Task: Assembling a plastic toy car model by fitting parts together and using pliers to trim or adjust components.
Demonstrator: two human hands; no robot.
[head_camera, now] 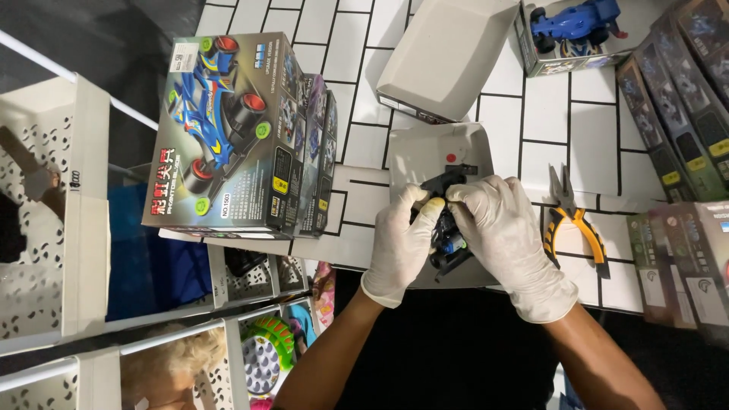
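Chassis (446,231), black with blue bits, sits pinched between my gloved left hand (401,244) and right hand (505,239), fingers curled tight round it above the grey tray (425,156). Glove slip could drop small parts; pliers (575,224) lie just beside.

My left hand (400,247) and right hand (507,239) are in thin white gloves, rubbery and faintly wrinkled, matt; between them the small toy-car chassis (448,228) looks like hard black plastic with a dull sheen; under it the grey tray (425,152) seems matt card or moulded pulp; the toy-car boxes (235,129) are glossy printed cardboard; the pliers (573,220) have bare metal jaws and smooth orange-and-black grips; the worktop (547,121) is smooth white with black lines.
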